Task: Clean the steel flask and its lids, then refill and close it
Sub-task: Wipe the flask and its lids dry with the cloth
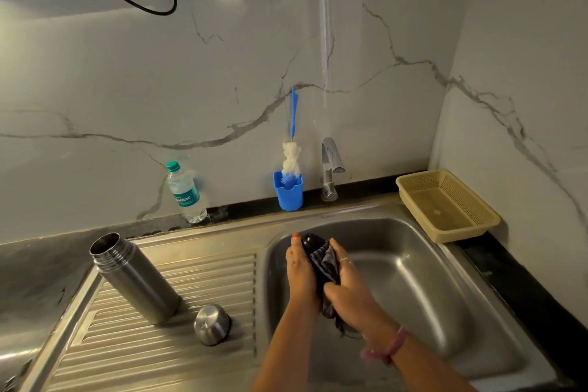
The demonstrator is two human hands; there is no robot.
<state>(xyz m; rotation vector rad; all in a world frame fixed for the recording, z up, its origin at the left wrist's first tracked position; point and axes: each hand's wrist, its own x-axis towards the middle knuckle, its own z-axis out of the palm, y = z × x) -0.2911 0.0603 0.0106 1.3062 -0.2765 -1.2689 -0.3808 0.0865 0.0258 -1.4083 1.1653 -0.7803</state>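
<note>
Over the sink basin (413, 264), left hand (300, 267) grips the black inner lid (310, 240), right hand (345, 280) clenches the cloth (326, 264) around it: wet fingers, and it could slip and clatter down.

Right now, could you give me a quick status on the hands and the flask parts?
Left hand holds black inner lid; right hand rubs it with cloth over sink. Flask open on drainboard, steel cap beside it. Nothing obstructing.
</note>
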